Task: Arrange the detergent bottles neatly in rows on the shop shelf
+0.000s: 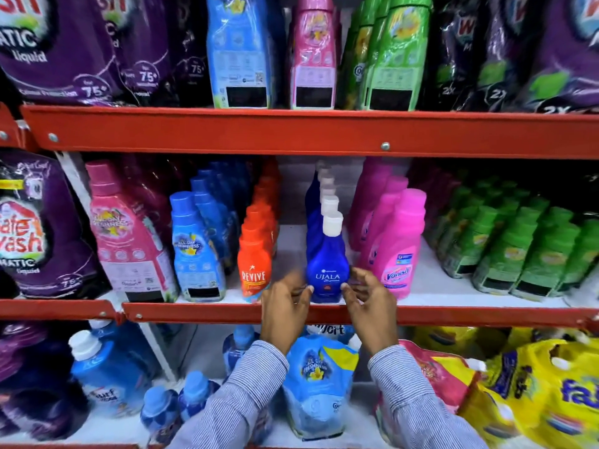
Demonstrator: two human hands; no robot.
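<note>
Head view: I see the Ujala bottle (327,270) upright at the front edge of the middle shelf (227,311), first in its row, between the Revive bottle (254,270) and the Vanish bottle (397,254). My left hand (285,306) and right hand (369,303) flank its base — fingers spread and blurred, so I cannot tell if they touch it.

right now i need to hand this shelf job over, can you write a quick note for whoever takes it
Left hand: open, fingers at the left side of the front blue Ujala bottle, contact unclear through blur.
Right hand: open, fingers at its right side, no firm grip.
Middle shelf: Ujala row runs front to back between the orange Revive row and the pink Vanish row.
Done: these rows look lined up.
Left: square the front Ujala bottle to the shelf edge, then check the rest.
</note>
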